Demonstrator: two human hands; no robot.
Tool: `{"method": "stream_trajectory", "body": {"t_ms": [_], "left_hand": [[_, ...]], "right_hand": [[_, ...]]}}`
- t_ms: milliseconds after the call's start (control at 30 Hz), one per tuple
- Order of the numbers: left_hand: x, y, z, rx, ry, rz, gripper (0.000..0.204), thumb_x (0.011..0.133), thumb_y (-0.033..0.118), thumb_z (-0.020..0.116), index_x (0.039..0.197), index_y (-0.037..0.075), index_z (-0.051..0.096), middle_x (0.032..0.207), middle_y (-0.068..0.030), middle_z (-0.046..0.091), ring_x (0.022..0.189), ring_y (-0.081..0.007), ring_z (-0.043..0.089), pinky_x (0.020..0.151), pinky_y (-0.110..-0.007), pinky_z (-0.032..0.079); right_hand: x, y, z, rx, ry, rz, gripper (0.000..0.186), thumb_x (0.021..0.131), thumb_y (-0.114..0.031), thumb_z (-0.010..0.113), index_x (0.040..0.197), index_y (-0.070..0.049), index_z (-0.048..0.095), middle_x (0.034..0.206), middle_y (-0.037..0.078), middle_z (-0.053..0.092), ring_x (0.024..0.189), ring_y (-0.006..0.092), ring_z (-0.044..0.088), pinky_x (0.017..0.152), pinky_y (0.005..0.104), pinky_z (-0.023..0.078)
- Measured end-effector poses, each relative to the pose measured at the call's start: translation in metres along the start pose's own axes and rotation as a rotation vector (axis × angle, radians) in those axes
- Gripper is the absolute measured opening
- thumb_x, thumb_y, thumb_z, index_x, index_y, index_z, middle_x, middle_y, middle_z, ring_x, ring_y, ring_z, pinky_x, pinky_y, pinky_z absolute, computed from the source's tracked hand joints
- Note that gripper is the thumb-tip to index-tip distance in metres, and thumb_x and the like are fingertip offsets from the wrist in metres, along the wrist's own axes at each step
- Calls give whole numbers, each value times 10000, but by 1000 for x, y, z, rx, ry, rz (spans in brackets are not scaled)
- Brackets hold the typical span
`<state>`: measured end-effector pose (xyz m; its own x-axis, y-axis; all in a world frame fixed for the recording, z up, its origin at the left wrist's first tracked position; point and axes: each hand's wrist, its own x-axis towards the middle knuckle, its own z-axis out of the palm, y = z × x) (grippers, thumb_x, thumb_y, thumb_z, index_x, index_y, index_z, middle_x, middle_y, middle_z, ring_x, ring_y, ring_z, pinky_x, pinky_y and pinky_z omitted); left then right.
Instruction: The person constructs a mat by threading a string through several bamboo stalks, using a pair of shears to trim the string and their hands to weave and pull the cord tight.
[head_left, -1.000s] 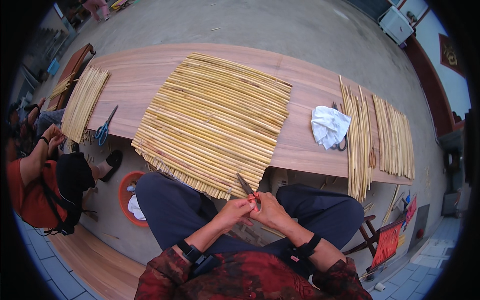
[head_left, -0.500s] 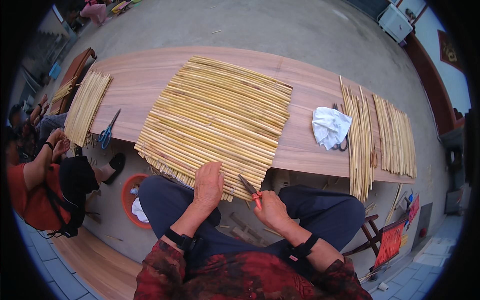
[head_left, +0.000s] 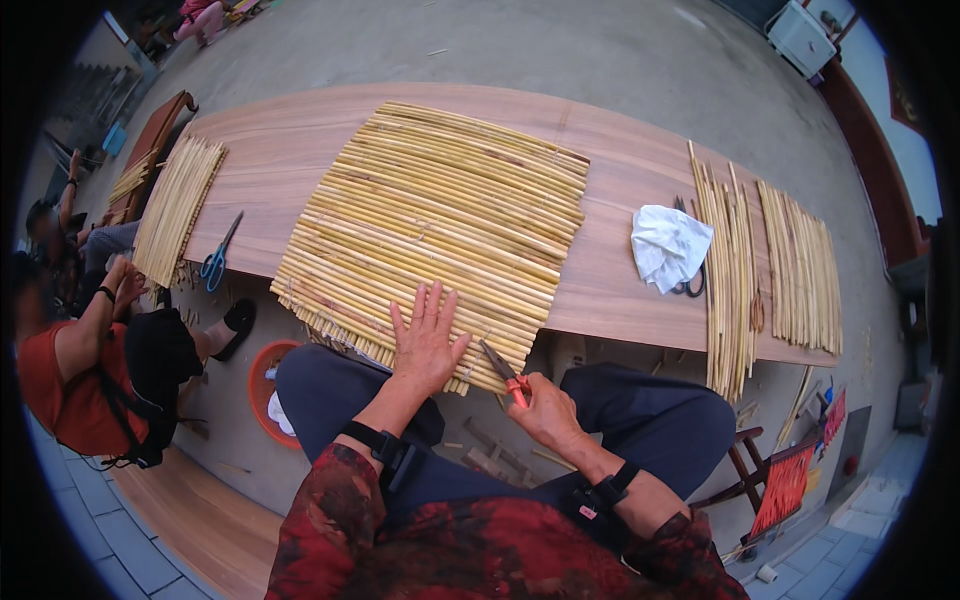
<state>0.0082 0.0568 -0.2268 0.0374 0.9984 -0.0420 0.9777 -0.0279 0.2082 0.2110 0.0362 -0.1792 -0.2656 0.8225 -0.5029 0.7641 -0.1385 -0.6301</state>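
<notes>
A mat of yellow reed stalks (head_left: pixel 430 220), laid side by side and bound in rows, lies across the wooden table (head_left: pixel 270 120) and overhangs its near edge. My left hand (head_left: pixel 426 350) rests flat on the mat's near part, fingers spread and holding nothing. Close by on the right, my right hand (head_left: pixel 548 412) is closed round the handles of red-handled shears (head_left: pixel 516 386). Their dark pointed blade lies over the mat's near right corner. The part of the shears below the mat is mostly hidden.
A white cloth (head_left: pixel 668 248) partly covers black scissors (head_left: pixel 692 285). Loose stalks (head_left: pixel 728 280) and another reed bundle (head_left: pixel 803 270) lie rightward. Blue-handled scissors (head_left: pixel 214 266) and a smaller stalk bundle (head_left: pixel 178 208) lie left. A person in red (head_left: pixel 85 370) sits left, near an orange basin (head_left: pixel 262 385).
My left hand has shifted slightly up and right, from curled at the near edge to spread flat on the mat. My right hand keeps the shears at the near right corner.
</notes>
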Motion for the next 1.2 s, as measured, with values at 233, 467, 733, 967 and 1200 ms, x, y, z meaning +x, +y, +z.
{"method": "stream_trajectory", "body": {"t_ms": [233,467,733,967,1200], "left_hand": [[0,1,-5,-6,-31,-1,634,841,425,442,1358,126,229,1424,-103,139,1322,-267,90,1011,-557,8],[-1,-7,2,-5,-9,-1,644,840,428,443,1360,118,225,1427,-105,128,1325,-263,75,1013,-553,-5],[2,-4,-6,-78,-71,-22,614,842,375,459,1350,110,238,1423,-113,134,1322,-274,85,1013,-551,16],[-13,6,-21,-200,-46,-1,494,779,206,576,1217,59,401,1381,-134,212,1301,-293,156,1007,-549,118],[-41,17,-30,-177,-60,147,481,726,145,629,1160,53,444,1316,-150,308,1267,-313,227,990,-547,174]], "right_hand": [[-2,11,6,77,64,3,327,636,-258,600,867,-46,507,793,183,575,786,364,561,676,412,434],[15,-11,-121,276,422,-206,250,683,-129,575,875,-1,480,726,107,501,659,181,483,639,271,410],[4,44,-135,206,362,-71,277,678,-178,574,887,-2,529,728,111,538,662,204,517,651,297,420],[29,85,-177,-212,269,52,366,632,-244,593,918,-17,572,854,195,594,818,325,573,709,361,438],[40,103,-212,-570,96,-44,386,624,-311,610,907,-49,630,863,176,595,847,325,565,734,402,447]]}}
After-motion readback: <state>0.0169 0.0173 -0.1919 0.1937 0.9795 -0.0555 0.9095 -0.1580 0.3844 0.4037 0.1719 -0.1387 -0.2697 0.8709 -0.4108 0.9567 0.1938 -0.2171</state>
